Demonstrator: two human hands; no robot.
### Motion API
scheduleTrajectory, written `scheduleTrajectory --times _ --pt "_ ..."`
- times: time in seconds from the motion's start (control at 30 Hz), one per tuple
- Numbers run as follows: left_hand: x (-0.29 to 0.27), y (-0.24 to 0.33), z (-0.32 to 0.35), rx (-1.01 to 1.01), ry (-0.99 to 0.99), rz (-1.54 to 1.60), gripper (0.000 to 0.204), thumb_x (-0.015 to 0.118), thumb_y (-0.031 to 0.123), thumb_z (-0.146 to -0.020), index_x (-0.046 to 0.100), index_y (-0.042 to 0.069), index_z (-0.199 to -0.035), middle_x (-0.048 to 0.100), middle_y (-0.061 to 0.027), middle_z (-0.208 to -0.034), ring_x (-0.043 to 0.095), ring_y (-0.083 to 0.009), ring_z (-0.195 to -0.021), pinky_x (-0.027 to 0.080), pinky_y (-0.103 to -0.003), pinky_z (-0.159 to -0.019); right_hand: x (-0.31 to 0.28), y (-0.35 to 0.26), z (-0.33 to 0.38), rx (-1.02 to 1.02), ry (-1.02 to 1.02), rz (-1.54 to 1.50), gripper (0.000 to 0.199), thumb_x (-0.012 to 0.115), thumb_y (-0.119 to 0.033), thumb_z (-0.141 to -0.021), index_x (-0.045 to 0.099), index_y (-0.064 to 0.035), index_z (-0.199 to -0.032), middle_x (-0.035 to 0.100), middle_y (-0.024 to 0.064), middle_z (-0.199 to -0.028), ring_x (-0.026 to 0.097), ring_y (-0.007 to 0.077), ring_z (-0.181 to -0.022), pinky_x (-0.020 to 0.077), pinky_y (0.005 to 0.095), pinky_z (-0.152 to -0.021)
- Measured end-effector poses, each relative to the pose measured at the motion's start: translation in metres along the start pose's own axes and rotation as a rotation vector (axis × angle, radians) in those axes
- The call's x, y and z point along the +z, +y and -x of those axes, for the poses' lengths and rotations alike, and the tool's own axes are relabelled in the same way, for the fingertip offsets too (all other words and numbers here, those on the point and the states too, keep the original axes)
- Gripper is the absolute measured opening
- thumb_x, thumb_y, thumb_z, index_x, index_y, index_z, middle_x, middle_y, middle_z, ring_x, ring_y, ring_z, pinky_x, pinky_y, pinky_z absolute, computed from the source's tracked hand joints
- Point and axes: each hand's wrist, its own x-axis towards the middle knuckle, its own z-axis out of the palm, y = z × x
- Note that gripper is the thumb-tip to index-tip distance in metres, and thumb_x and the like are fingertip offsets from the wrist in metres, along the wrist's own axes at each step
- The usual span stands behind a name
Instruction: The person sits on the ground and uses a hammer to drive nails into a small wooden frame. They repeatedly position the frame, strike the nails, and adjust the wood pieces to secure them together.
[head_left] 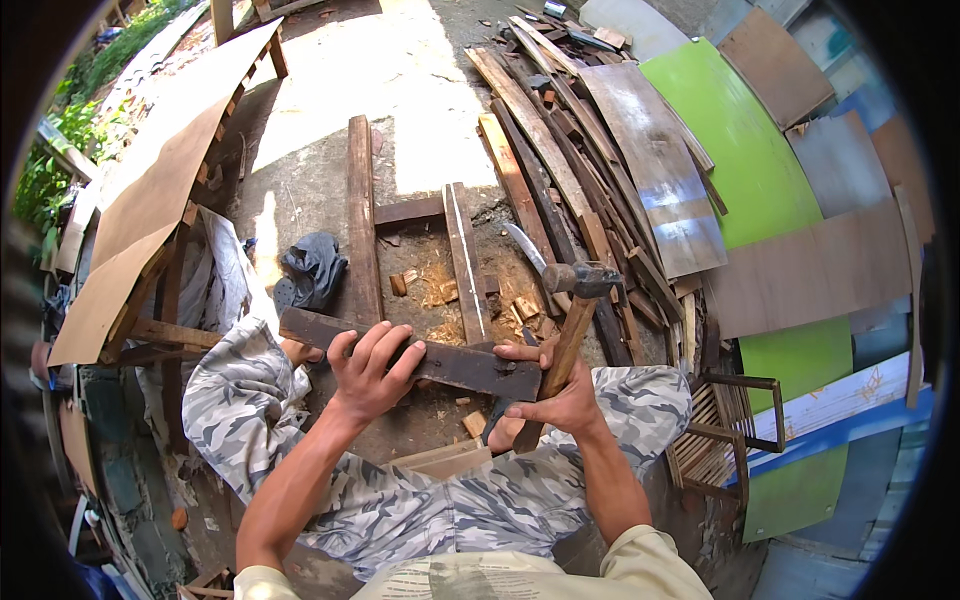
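Knees: camouflage trousers (pixel 440 500) fill the bottom of the view, the person crouched over the work
Left hand (pixel 372 372): fingers curled tight over the dark wooden plank (pixel 420 357); the plank lies across the lap, level, above the trousers
Right hand (pixel 560 400): fingers wrapped round the wooden handle of the hammer (pixel 572 320); its steel head sits just past the plank's right end; a dark blade handle seems pinched in the same grip
Ground beyond: wood chips (pixel 430 290) between two upright timbers; black bag (pixel 313 268) to the left
Right side: stacked boards, a green panel (pixel 740 150)
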Motion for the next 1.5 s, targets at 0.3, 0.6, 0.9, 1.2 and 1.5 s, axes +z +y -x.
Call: scheduleTrajectory --times 0.3,0.6,0.9,1.2,1.5 --pt "-0.001 -0.002 -0.001 0.081 0.002 -0.103 0.041 0.073 0.023 -0.081 0.051 0.022 -0.116 0.064 -0.0005 -0.117 0.059 -0.0192 -0.112 0.024 -0.046 -0.106 0.002 -0.002 0.01 0.123 0.102 -0.11 0.069 0.088 0.008 -0.06 0.039 -0.013 -0.104 0.061 0.0271 -0.126 0.053 0.0359 -0.129 0.041 0.0475 -0.11" --pt "0.002 0.002 -0.002 0.054 -0.022 -0.052 0.041 0.073 0.023 -0.079 0.052 0.022 -0.115 0.065 -0.0009 -0.118 0.06 -0.019 -0.11 0.025 -0.044 -0.106 -0.001 -0.001 0.01 0.172 0.156 -0.145 0.07 0.089 0.006 -0.061 0.038 -0.0137 -0.106 0.06 0.0286 -0.127 0.058 0.0328 -0.123 0.0471 0.0428 -0.104" --pt "-0.007 0.002 -0.021 0.019 -0.14 0.13 0.054 0.074 0.019 -0.058 0.063 0.017 -0.11 0.067 -0.0033 -0.115 0.064 -0.0212 -0.1 0.039 -0.041 -0.089 -0.012 0.01 0.008 0.146 0.219 -0.169 0.069 0.092 -0.009 -0.065 0.041 -0.0141 -0.11 0.058 0.0281 -0.13 0.058 0.0304 -0.122 0.048 0.0411 -0.103" --pt "-0.011 0.006 -0.025 0.021 -0.212 0.164 0.068 0.077 0.02 -0.046 0.067 0.016 -0.113 0.067 -0.0044 -0.116 0.064 -0.0214 -0.1 0.042 -0.037 -0.084 -0.017 0.009 0.006 0.189 0.277 -0.221 0.067 0.092 -0.019 -0.066 0.042 -0.0145 -0.11 0.057 0.027 -0.13 0.059 0.0313 -0.119 0.0497 0.0415 -0.101" --pt "-0.01 -0.002 -0.033 -0.304 -0.749 0.523 0.077 0.082 0.04 -0.068 0.058 0.01 -0.134 0.063 -0.0111 -0.116 0.063 -0.0279 -0.103 0.047 -0.039 -0.084 -0.033 0.015 -0.001 0.368 0.412 -0.07 0.04 0.072 -0.018 -0.09 0.042 -0.0068 -0.114 0.057 0.0229 -0.13 0.064 0.0175 -0.1 0.0563 0.0306 -0.083"
